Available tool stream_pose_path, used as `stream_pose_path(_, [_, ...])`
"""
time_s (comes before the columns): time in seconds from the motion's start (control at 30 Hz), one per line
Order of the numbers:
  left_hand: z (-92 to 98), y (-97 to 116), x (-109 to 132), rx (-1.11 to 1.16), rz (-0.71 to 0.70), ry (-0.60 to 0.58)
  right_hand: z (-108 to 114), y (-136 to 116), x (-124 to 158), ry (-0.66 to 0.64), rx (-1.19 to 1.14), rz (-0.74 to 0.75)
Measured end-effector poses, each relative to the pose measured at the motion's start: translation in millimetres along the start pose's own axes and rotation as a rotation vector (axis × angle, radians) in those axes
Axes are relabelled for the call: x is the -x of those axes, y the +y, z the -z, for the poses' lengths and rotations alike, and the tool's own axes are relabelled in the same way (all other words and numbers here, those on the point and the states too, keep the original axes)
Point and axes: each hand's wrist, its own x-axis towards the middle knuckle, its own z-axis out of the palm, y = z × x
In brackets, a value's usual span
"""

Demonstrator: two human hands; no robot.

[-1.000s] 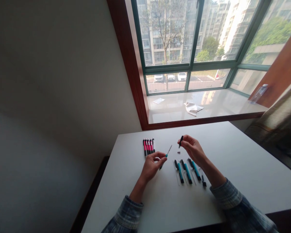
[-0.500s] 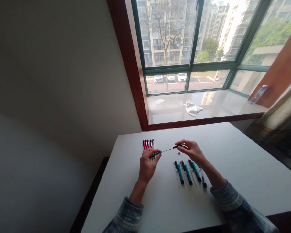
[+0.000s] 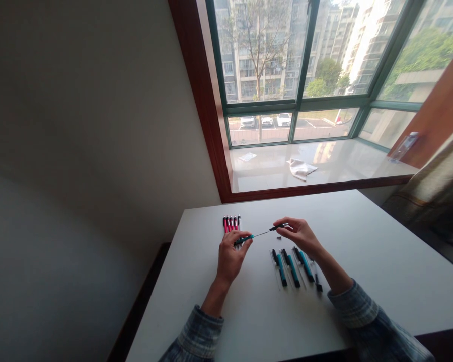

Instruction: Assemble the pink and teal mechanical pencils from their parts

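One teal pen barrel (image 3: 244, 240), thin refill (image 3: 261, 233) protruding

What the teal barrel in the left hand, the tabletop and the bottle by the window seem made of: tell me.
Teal barrel: probably plastic, judging by its solid color; finish unclear. Tabletop: smooth, low-sheen white, no visible grain; perhaps laminate. Bottle: clear, see-through; likely plastic, possibly glass.

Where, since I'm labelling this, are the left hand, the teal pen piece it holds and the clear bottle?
Left hand (image 3: 229, 255), head view: back of the hand.
Teal pen piece (image 3: 243, 240), head view: visible barrel.
Clear bottle (image 3: 404, 147), head view: middle of its side.
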Motion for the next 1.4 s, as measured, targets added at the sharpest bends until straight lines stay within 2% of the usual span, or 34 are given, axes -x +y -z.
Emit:
stream_pose_path(0.3, [-0.6, 6.4, 1.1, -0.033, -0.025, -0.038, -13.0, -1.8, 1.0, -0.082, 0.12, 0.072])
stream_pose_path(0.53, [-3.4, 9.6, 4.3, -0.096, -0.091, -0.078, -24.4, 7.2, 3.3, -0.076, 0.175, 0.109])
stream_pose_path(0.87, [-4.1, 8.4, 4.8, -0.168, -0.128, -0.099, -23.3, 7.1, 4.3, -0.1, 0.246, 0.126])
stream_pose_path(1.07, [-4.4, 7.6, 5.6, -0.191, -0.149, -0.109, -22.2, 1.7, 5.9, -0.103, 0.417, 0.068])
stream_pose_path(1.27, [-4.4, 3.9, 5.0, -0.168, -0.112, -0.088, -18.5, -1.3, 8.1, -0.139, 0.293, 0.083])
stream_pose_path(1.4, [-4.8, 4.0, 5.5, -0.174, -0.131, -0.095, -19.9, -0.1, 7.1, -0.103, 0.384, 0.122])
